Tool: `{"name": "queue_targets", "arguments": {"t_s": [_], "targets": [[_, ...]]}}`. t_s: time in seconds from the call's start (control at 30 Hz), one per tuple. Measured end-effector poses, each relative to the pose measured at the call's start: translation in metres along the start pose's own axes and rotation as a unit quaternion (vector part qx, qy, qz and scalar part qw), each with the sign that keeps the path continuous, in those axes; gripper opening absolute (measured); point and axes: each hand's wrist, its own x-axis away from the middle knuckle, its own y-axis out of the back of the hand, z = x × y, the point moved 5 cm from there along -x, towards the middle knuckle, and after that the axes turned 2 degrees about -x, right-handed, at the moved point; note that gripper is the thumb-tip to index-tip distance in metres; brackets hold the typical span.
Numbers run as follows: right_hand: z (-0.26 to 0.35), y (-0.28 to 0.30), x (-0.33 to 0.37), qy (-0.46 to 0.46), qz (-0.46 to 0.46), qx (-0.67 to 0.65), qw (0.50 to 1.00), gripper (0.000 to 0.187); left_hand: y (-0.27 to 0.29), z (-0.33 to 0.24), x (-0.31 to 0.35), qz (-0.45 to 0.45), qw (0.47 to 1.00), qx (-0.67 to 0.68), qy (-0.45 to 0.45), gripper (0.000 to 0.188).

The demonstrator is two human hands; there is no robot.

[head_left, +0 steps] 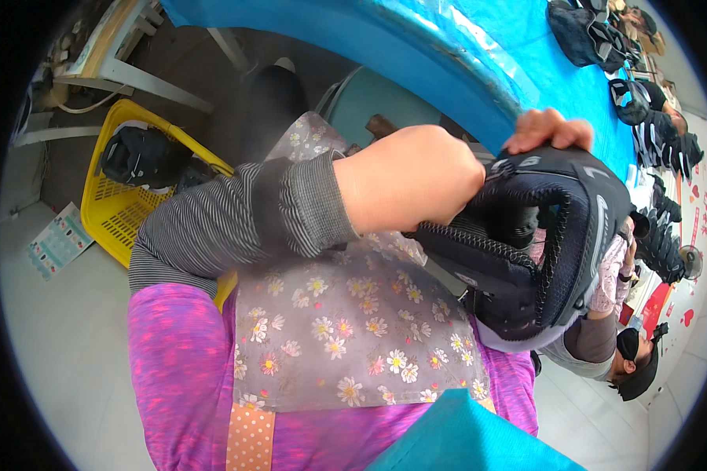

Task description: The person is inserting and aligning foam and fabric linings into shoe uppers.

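Observation:
A black shoe [601,184] with a padded dark collar, zigzag stitching and a pale lower edge is held up in front of my right side. Its opening faces me, and a bit of striped cloth shows through it. My right hand [548,129] curls its fingers over the top far edge of the shoe; its palm and wrist are hidden behind it. From the left, my left hand [416,177] reaches across in a closed fist against the shoe's near left side. Its fingertips are turned away from view.
A yellow basket [106,200] with black shoes [137,157] stands on the floor at left. A table covered in blue sheeting [416,47] runs along the far side, with rows of black shoes [660,145] at right. A person [597,345] is at work on the right.

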Motion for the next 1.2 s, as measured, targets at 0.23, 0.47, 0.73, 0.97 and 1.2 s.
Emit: {"name": "queue_targets", "arguments": {"t_s": [0.23,0.47,0.73,0.97,1.2], "targets": [[-0.052,-0.027,0.015,-0.104,-0.050,-0.110,0.987,0.029,-0.007,0.032,0.022,-0.068,0.992,0.100,0.048,0.023],[0.004,-0.030,0.021,-0.068,-0.081,0.095,0.990,0.028,-0.013,0.052,0.011,-0.153,0.929,0.308,0.139,0.032],[-0.029,-0.032,0.009,-0.126,-0.054,-0.126,0.983,0.036,-0.010,-0.006,0.015,-0.054,0.995,-0.027,-0.078,0.021],[-0.068,-0.055,0.047,-0.143,-0.106,-0.213,0.961,0.028,-0.018,0.000,0.020,0.013,0.997,0.068,-0.035,0.029],[-0.052,-0.062,0.073,-0.170,-0.240,-0.111,0.949,0.039,-0.016,0.011,0.018,-0.005,0.994,0.106,-0.019,0.028]]}}
